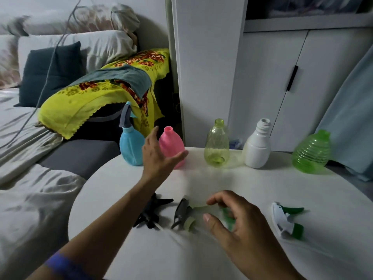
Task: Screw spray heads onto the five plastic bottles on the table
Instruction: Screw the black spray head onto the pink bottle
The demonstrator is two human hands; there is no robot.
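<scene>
Five bottles stand along the far edge of the white round table [262, 249]. The blue bottle [130, 146] carries a grey spray head. The pink bottle [174, 145], yellow-green clear bottle [216, 146], white bottle [257, 146] and green ribbed bottle [312, 152] have bare necks. My left hand [157, 156] is open, right in front of the pink bottle. My right hand [234, 221] hovers with fingers spread over a blurred green spray head [227, 218]. Loose heads lie near: a black one [153, 214], a grey and pale green one [184, 214], a white and green one [287, 220].
A sofa with grey and white covers, pillows and a yellow floral cloth [96, 102] lies to the left. White cabinet doors [282, 81] stand behind the table. A pale blue curtain [355, 118] hangs at the right.
</scene>
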